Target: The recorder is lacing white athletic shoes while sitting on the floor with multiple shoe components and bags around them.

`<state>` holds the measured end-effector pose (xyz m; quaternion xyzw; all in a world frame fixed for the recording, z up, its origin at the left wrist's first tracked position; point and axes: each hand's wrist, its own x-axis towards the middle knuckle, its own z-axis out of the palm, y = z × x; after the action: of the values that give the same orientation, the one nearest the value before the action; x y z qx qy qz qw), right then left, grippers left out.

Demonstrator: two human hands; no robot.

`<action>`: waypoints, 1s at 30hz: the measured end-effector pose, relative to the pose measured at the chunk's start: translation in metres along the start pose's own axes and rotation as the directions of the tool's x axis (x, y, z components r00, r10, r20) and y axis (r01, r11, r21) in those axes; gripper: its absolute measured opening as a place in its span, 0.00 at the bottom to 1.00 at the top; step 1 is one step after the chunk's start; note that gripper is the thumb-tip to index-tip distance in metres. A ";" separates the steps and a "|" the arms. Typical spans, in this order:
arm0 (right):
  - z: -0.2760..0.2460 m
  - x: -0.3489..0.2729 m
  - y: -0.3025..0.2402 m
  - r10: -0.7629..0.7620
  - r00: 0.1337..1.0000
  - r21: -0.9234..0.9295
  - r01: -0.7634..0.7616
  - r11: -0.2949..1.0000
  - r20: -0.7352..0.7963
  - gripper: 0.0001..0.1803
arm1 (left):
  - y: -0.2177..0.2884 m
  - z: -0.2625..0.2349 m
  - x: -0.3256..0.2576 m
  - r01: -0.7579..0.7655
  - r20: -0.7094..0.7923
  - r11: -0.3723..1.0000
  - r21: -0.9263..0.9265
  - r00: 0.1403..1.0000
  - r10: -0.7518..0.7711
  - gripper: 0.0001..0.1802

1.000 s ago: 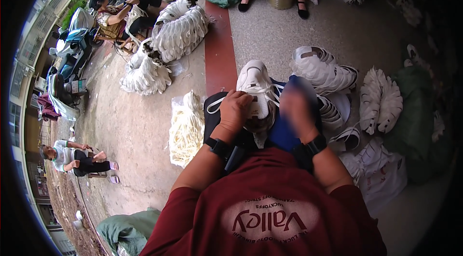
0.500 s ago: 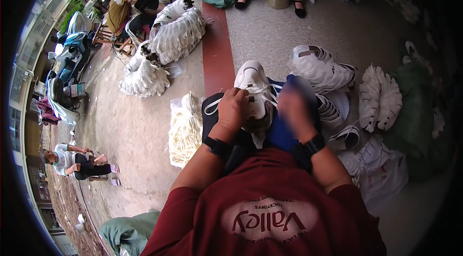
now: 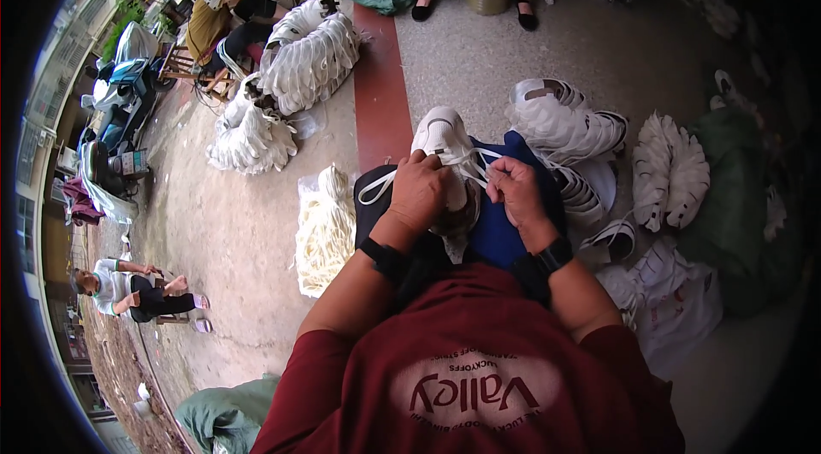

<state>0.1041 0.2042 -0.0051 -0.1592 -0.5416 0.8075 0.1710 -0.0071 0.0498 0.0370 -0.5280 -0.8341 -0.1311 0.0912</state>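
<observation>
A white shoe upper (image 3: pixel 442 139) lies on my lap over a blue cloth (image 3: pixel 496 227). My left hand (image 3: pixel 419 191) presses on the upper and pinches a white lace (image 3: pixel 376 187) that loops out to the left. My right hand (image 3: pixel 513 190) is closed on the other end of the lace just to the right of the upper. Both wrists wear black bands.
A bundle of white laces (image 3: pixel 323 227) lies on the floor to my left. Stacks of white uppers (image 3: pixel 564 122) sit to my right and further piles of uppers (image 3: pixel 308 61) ahead left. Seated people work at the back and far left. A green sack (image 3: pixel 222 415) lies near my left side.
My hands have shifted slightly on the upper, with the lace now pulled out to the left; the view has tilted a little.
</observation>
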 end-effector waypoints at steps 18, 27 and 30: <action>0.031 0.024 -0.012 -0.160 0.958 -0.628 0.276 0.728 0.237 0.06 | -0.045 0.001 0.006 0.029 0.283 -0.457 -0.889 0.820 -0.497 0.05; 0.042 0.027 -0.009 -0.117 0.953 -0.855 0.301 0.422 0.278 0.07 | -0.058 0.041 -0.030 -0.229 0.359 -0.697 -0.680 0.724 -0.589 0.04; 0.046 0.028 -0.014 -0.053 0.951 -0.915 0.307 0.260 0.304 0.07 | -0.059 0.043 -0.032 -0.226 0.357 -0.693 -0.685 0.725 -0.589 0.03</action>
<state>0.0599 0.1838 0.0225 -0.0794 -0.9449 0.3089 0.0742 -0.0473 0.0121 -0.0203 0.0250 -0.2794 -0.9194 -0.2758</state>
